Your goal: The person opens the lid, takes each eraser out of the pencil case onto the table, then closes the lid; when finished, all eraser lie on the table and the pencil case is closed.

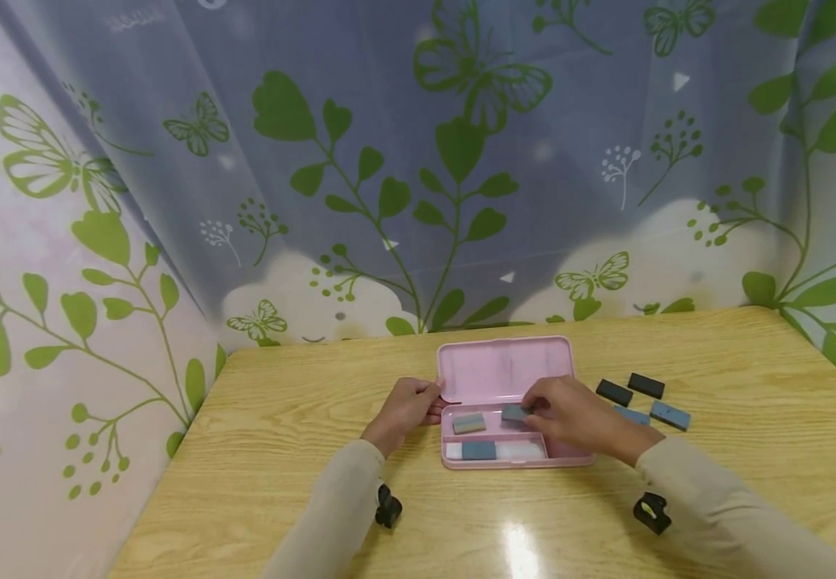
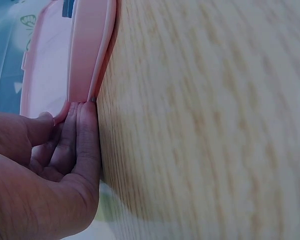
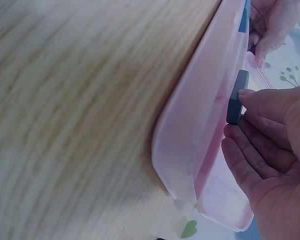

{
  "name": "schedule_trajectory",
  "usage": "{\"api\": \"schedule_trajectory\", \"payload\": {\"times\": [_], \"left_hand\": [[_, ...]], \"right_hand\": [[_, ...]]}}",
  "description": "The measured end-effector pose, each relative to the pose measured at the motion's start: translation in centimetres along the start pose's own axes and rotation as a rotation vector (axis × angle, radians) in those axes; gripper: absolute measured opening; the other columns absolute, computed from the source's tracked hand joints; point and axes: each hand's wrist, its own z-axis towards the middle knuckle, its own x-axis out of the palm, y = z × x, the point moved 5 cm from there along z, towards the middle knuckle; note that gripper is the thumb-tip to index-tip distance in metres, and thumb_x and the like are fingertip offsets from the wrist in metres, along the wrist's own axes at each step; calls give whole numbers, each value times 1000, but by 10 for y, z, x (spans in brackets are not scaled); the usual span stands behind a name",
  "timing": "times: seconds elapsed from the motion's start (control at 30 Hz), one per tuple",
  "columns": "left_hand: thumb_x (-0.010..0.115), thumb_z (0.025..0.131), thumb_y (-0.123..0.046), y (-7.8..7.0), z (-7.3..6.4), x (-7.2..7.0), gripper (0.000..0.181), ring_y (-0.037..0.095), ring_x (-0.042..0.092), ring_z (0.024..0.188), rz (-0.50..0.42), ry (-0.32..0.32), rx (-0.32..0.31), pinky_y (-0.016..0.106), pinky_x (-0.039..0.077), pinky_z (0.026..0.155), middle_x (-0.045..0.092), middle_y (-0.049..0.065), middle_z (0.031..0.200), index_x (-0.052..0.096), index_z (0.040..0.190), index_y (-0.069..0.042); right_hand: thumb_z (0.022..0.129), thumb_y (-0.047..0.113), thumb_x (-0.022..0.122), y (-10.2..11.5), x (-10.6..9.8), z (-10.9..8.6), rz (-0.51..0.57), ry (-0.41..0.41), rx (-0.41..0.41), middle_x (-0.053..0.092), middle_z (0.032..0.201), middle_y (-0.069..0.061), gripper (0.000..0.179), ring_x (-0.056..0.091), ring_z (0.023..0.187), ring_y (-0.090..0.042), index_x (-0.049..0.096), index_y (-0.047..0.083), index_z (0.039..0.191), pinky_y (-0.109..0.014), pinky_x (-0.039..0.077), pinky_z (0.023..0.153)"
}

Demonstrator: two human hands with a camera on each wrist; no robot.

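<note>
A pink pencil case (image 1: 508,370) lies open on the table, its lid tipped back toward the curtain. At its left side, my left hand (image 1: 405,408) holds the case where lid and base meet, thumb on the lid's edge (image 2: 57,119) and fingers against the base's end. My right hand (image 1: 571,412) is over the case's upper compartment and pinches a small dark grey-blue block (image 3: 237,97) between thumb and fingertips. Left of that block, a striped greyish eraser (image 1: 469,424) lies in the same compartment. The front compartment holds a white eraser with a blue sleeve (image 1: 479,450).
Two black blocks (image 1: 614,392) and two blue blocks (image 1: 670,416) lie on the wooden table (image 1: 302,418) right of the case; the right hand is close to them. A patterned curtain (image 1: 360,241) hangs behind the table's far edge.
</note>
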Motion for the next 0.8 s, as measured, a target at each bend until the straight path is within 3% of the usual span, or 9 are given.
{"api": "schedule_trajectory", "payload": {"times": [0.37,0.6,0.8], "left_hand": [[54,107,-26,-3,-3,0,37,10,62,71,16,-21,-9,27,61,72,68,7,85,72,110,6],[54,107,-24,-2,-2,1,35,9,63,70,12,-17,-10,26,60,71,68,7,84,72,109,7],[54,107,-23,-3,-2,0,35,10,63,71,19,-13,-16,26,60,71,68,7,84,71,110,7]], "right_hand": [[87,3,77,-4,-23,-11,21,-17,54,71,91,-6,13,65,80,-14,72,-3,98,-31,58,70],[89,5,76,-13,-44,-24,8,-56,93,72,94,-6,13,68,85,-21,73,-1,101,-42,59,74],[89,7,78,-24,-61,-34,-25,-93,127,73,94,-5,16,69,82,-18,73,0,103,-37,58,68]]}}
